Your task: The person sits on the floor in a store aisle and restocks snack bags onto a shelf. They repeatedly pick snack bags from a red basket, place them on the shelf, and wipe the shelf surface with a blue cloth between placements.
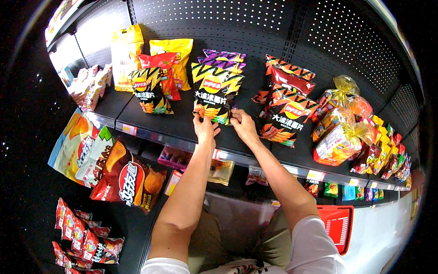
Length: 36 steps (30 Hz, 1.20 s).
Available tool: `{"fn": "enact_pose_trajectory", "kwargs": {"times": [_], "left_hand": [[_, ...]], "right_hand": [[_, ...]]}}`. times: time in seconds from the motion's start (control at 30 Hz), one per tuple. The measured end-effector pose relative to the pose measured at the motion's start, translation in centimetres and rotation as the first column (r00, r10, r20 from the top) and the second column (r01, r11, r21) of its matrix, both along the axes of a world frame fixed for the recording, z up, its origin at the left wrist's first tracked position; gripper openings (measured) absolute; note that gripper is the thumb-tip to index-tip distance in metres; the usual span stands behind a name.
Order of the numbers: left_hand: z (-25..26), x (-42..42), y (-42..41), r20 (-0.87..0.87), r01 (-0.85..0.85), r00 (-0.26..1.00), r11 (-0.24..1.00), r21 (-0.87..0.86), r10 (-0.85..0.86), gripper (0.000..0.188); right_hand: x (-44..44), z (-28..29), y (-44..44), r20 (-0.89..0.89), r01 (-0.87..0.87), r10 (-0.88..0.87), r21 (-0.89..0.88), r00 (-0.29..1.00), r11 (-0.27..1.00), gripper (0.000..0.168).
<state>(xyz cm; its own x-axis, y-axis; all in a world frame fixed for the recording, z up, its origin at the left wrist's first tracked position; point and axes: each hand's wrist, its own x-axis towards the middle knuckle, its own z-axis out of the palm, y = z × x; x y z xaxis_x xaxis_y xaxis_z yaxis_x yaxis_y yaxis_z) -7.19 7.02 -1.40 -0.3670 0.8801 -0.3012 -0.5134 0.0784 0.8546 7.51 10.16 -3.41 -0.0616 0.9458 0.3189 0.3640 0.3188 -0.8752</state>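
Observation:
A yellow-and-black bag of Lay's potato chips stands upright on the black shelf before me. At its lower left edge, the fingers of my left hand touch the front of the bag. My right hand is beside its lower right corner, fingers bent and apart; whether they touch the bag is hard to tell. Purple-topped chip bags stand right behind it. To the left is a smaller yellow-and-black Lay's bag, and to the right an orange-and-black Lay's bag.
Red and yellow snack bags stand behind the small Lay's bag. Gift-wrapped snack packs sit farther right. A clear price-tag rail edges the shelf. Large chip bags lie lower left. A red plastic basket is beside me.

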Motion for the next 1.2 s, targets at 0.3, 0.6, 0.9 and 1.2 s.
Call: {"fn": "enact_pose_trajectory", "kwargs": {"times": [0.3, 0.6, 0.9, 1.2], "left_hand": [[-0.5, 0.9, 0.1, 0.047, 0.003, 0.999, 0.998, 0.061, -0.006, 0.051], [0.2, 1.4, -0.6, 0.017, -0.010, 1.000, 1.000, -0.030, 0.010, 0.054], [0.2, 2.0, -1.7, 0.026, 0.136, 0.991, 0.989, -0.051, -0.134, 0.047], [1.5, 7.1, -3.9, -0.074, 0.525, 0.851, 0.850, 0.049, -0.521, 0.040]], "right_hand": [[0.2, -0.8, 2.0, -0.059, -0.097, 0.094, -0.046, 0.994, 0.994, 0.044], [0.8, 0.0, -0.5, -0.046, -0.076, 0.076, 0.007, 0.996, 0.997, 0.040], [4.3, 3.9, -10.8, -0.083, -0.046, 0.067, 0.232, 0.994, 0.972, 0.024], [15.1, 8.3, -12.5, -0.441, 0.461, -0.280, 0.383, 0.853, 0.801, 0.026]]}}
